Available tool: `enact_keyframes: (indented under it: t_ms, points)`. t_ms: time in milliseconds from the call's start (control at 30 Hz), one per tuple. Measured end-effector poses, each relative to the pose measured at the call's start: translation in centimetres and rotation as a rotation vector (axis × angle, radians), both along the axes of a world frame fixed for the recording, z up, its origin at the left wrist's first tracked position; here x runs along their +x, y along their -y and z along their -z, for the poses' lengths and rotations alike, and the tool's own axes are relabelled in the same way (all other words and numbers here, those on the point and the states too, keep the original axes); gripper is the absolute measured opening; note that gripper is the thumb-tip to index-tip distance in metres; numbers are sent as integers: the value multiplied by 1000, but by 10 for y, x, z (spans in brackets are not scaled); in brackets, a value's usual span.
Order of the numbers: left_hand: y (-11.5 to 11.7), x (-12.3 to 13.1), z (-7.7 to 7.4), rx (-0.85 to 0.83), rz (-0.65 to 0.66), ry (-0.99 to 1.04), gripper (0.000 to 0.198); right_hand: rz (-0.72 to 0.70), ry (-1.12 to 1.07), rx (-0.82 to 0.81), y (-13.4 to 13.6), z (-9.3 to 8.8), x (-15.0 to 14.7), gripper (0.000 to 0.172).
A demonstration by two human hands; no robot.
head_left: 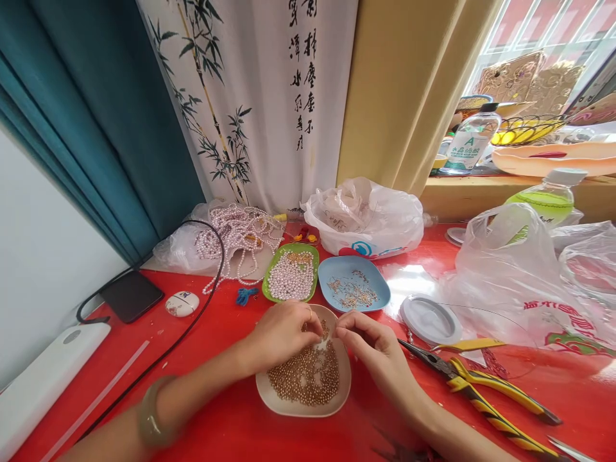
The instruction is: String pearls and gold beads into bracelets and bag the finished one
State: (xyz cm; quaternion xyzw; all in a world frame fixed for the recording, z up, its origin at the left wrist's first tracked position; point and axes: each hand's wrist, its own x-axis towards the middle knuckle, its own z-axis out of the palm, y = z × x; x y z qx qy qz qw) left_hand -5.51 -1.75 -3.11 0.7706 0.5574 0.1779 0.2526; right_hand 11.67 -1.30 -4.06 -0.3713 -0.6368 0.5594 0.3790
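Small gold beads (308, 378) fill much of a white plate (272, 401) on the red table. My left hand (289, 330) is over the plate's upper part, its fingers bent together and pointing right; what they hold, if anything, is too small to make out. At the plate's upper right edge, my right hand (373, 343) has thumb and forefinger pinched together, with nothing clearly visible between them. Just beyond the hands sit a green tray (315, 256) of pale pearl beads (291, 276) and a blue tray (332, 269) holding small gold pieces (359, 295).
Yellow-and-black pliers (474, 385), yellow tweezers (474, 344) and a round lid (430, 319) lie at right, near plastic bags (513, 269). Strung pearls (235, 234) lie at back left. A black cable (221, 256) crosses the left side near a phone (132, 295).
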Motion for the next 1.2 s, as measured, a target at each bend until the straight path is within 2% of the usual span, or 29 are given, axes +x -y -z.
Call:
enact_keyframes:
  t_ms: [167,367,467,633,733,900,1033,1200]
  points:
    - [5,3,-2,80,25,-207,11,9,5,15,-2,1,1,15]
    - [4,4,-1,67,5,-182,11,15,2,19,-2,3,0,15]
    - [1,3,-2,-22,-84,32,10,15,-12,3,-1,3,1,16]
    - [-6,4,-3,-365,-195,687,9,-19,3,-56,2,2,0,16]
    - [-6,5,-3,-474,-222,927,11,-50,0,-89,4,3,-2,14]
    - [-5,7,1,-586,-245,1107,16,-63,-24,-124,6,5,-4,13]
    - [-5,7,5,-604,-186,1160,17,-84,-7,-106,5,4,-3,13]
    - [-5,6,7,-618,-185,1198,15,-79,-5,-105,4,4,-2,13]
